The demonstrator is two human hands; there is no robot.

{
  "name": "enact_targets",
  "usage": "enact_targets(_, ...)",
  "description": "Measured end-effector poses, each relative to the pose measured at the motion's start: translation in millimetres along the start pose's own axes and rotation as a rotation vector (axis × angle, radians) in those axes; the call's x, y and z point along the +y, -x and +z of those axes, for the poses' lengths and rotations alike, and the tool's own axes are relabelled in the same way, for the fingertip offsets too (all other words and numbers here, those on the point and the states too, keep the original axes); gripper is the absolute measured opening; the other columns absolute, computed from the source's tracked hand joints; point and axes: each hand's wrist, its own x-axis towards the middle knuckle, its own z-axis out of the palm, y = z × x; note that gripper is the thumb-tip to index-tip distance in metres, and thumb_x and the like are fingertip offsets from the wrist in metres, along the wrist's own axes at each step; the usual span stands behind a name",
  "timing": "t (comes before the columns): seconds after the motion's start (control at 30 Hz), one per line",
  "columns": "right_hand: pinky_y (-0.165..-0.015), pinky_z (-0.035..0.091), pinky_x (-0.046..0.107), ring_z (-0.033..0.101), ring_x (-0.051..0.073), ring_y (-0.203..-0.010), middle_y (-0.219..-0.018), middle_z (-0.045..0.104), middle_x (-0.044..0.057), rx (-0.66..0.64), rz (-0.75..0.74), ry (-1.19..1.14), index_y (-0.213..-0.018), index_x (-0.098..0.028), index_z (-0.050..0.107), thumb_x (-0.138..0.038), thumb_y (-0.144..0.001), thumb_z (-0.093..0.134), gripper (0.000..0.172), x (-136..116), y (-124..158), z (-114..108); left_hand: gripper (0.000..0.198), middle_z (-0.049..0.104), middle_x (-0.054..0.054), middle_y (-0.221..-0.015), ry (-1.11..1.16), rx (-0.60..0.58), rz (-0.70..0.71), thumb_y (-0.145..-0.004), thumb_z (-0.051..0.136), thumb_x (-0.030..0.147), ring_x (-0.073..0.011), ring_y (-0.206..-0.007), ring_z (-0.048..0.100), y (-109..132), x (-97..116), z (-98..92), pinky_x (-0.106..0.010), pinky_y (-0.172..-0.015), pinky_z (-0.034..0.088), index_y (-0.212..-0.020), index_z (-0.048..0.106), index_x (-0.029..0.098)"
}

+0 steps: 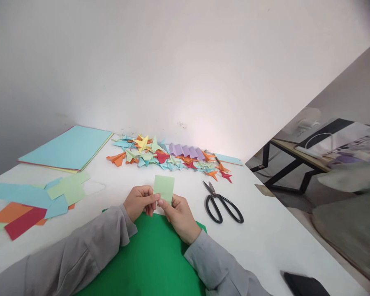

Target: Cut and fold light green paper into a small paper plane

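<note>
Two hands — my left hand [142, 200] and right hand [182, 218] — are pinching the pale green paper [164, 186] near its lower edge, fingers [152, 199] narrowed, probably leaving its face unobstructed above the table [249, 234]; scissors [214, 195] are lying rightward, presumably within reach.

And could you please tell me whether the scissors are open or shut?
The scissors are slightly open: their blade tips stand apart.
</note>
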Motion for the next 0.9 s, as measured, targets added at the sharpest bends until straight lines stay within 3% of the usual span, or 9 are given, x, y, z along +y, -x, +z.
enact_targets(0.57,-0.033,0.017,0.02,0.025,0.004,-0.031,-0.035,0.035,-0.007,-0.026,0.012,0.001,-0.06,-0.015,0.056,-0.047,-0.074,0.052,0.036,2.7,-3.8,3.1,0.032,0.049,0.005,-0.037,0.198,0.068,0.004,-0.062,0.063,0.037,-0.0054,-0.03,0.043,-1.8,0.9,0.2,-0.018,-0.033,0.029,-0.05,0.044,0.015)
enact_targets(0.9,-0.031,0.019,0.018,0.029,0.004,-0.027,-0.031,0.039,-0.008,0.03,0.097,0.013,-0.057,-0.016,0.048,-0.047,-0.068,0.057,0.034,-5.4,-0.8,6.3,0.032,0.049,0.004,-0.038,0.226,0.116,-0.007,-0.063,0.063,0.038,-0.005,-0.029,0.041,-1.8,1.3,-0.8,-0.018,-0.033,0.03,-0.049,0.047,0.013)
